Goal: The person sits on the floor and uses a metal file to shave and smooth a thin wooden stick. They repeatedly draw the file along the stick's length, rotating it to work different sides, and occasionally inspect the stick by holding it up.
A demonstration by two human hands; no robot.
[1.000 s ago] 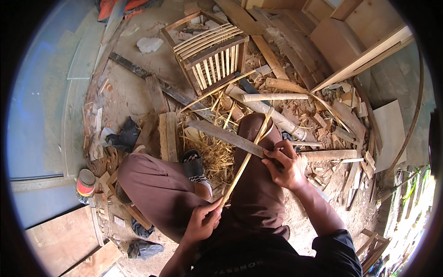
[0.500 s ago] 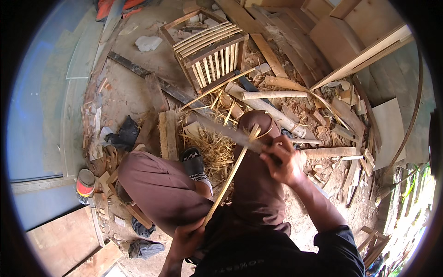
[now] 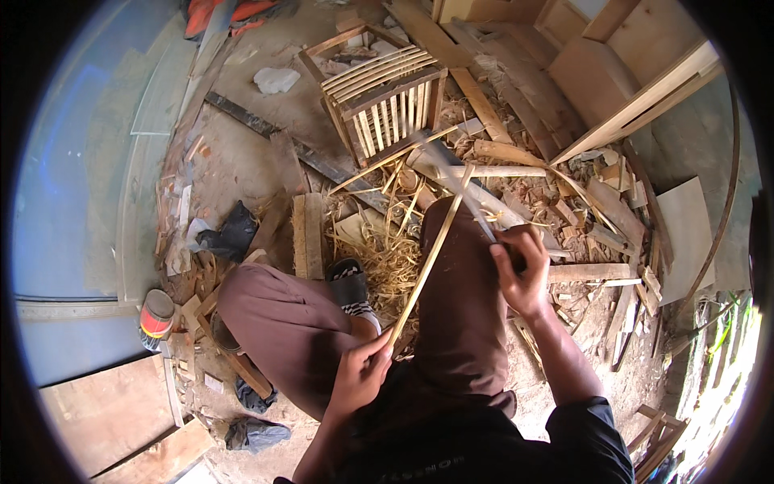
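Note:
My left hand [image 3: 361, 374] is closed round the near end of a long, thin, pale strip of wood or bamboo [image 3: 433, 258]. The strip slants away to the right between my knees, its far end by my right knee. Closed on the handle of a long-bladed knife [image 3: 482, 218], my right hand [image 3: 524, 270] is above my right thigh. The motion-blurred blade points far and slightly left, passing close to the strip's far end; whether they touch I cannot tell. Curly pale shavings [image 3: 387, 262] lie heaped on the ground between my legs.
A slatted wooden frame [image 3: 387, 93] stands ahead. Planks and a round pole [image 3: 516, 216] lie beyond my right knee among scattered offcuts. A tin [image 3: 157, 315] stands at left, near black plastic [image 3: 230, 234]. Large wooden panels [image 3: 637, 105] lean at far right.
The blade, earlier crossing the strip and pointing left, has swung round to point farther away. My left hand has come up and forward with the strip. The whole view has shifted slightly.

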